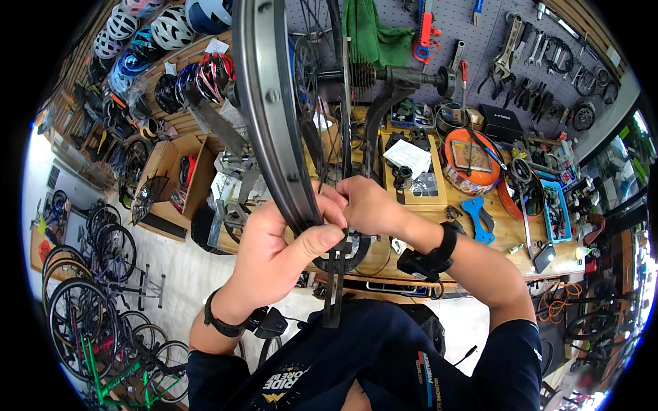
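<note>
A bare dark-grey bicycle rim (pixel 264 89), part of a spoked wheel, rises upright in front of me. The wheel's axle area, with a rear cassette (pixel 362 74), sits by the arm of a black truing stand (pixel 384 103). My left hand (pixel 274 250) is wrapped round the lower part of the rim, its thumb lying across it. Close beside it, my right hand (pixel 369 204) is closed, fingers bent in at the rim and spokes. Whatever its fingertips grip is hidden. A slotted black bar (pixel 334 291) points down towards me below both hands.
Behind the wheel, the wooden workbench (pixel 425 264) carries an orange round tub (pixel 473 161), a blue plastic tool (pixel 478 219) and a blue tray (pixel 556 212). Tools hang on the pegboard (pixel 473 61). Helmets (pixel 171 27), a cardboard box (pixel 175 185) and bicycles (pixel 89 315) stand left.
</note>
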Tool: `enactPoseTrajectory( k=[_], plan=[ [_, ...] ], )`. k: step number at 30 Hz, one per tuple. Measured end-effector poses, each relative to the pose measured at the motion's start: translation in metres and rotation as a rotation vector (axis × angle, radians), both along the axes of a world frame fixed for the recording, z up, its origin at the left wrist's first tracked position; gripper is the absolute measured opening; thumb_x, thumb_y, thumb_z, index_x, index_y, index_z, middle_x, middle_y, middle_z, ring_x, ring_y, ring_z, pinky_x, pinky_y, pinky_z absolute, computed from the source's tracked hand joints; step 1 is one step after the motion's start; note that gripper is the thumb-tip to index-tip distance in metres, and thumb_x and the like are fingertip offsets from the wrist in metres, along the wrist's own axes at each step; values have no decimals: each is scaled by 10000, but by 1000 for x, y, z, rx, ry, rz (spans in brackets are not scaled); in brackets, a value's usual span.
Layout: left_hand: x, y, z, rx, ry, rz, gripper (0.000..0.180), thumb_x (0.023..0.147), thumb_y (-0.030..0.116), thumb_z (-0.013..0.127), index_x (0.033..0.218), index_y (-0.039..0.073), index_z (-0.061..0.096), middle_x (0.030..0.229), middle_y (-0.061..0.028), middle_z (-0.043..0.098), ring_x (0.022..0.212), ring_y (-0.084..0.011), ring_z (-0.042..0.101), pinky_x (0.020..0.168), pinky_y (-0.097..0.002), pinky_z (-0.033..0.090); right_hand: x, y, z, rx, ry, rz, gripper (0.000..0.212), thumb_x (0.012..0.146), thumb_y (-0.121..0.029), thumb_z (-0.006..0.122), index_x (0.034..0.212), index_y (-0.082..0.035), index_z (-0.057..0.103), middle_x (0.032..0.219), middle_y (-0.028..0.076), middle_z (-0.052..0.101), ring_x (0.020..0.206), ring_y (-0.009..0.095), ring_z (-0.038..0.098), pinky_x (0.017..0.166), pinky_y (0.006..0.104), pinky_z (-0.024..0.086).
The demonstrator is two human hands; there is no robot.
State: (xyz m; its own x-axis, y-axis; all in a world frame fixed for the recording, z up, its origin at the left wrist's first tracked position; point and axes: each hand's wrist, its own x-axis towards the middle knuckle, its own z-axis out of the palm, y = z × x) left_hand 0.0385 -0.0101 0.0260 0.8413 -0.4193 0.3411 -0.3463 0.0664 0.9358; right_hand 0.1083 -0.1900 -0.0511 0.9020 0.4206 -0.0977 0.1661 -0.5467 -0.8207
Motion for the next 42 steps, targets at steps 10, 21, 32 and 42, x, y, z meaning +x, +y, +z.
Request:
enactPoseTrajectory(
  k=[10, 21, 32, 42],
  plan=[
    [1, 8, -33, 275, -9, -81, 275, 862, 163, 747, 1077, -1, 695, 1184, -103, 558, 1150, -219, 564, 970, -362, 448, 15, 14, -40, -157, -264, -54, 301, 783, -224, 732, 963, -8, 623, 854, 228, 676, 883, 402, 661, 784, 437, 530],
    [4, 1, -11, 50, -72, -45, 289, 838, 163, 757, 1070, 0, 698, 983, -81, 699, 929, -194, 609, 868, -339, 460, 43, -29, -57, 754, 627, 616, 355, 963, -230, 639, 1230, -2, 588, 932, 3, 650, 809, 64, 606, 683, 213, 492],
    [-4, 11, -37, 289, 27, 25, 290, 811, 146, 782, 1068, 31, 710, 996, -84, 643, 912, -216, 613, 817, -343, 472, 23, 1, -36, -83, -268, 88, 375, 840, -345, 750, 764, 9, 654, 694, 189, 635, 684, 343, 640, 622, 413, 499],
    [-12, 11, -8, 458, -318, 230, 187, 831, 137, 749, 971, 18, 713, 881, -63, 685, 845, -225, 613, 780, -336, 475, 5, -13, -28, 83, -312, 54, 246, 870, -217, 693, 840, 23, 649, 727, 247, 628, 724, 425, 634, 649, 464, 508]
  ],
)
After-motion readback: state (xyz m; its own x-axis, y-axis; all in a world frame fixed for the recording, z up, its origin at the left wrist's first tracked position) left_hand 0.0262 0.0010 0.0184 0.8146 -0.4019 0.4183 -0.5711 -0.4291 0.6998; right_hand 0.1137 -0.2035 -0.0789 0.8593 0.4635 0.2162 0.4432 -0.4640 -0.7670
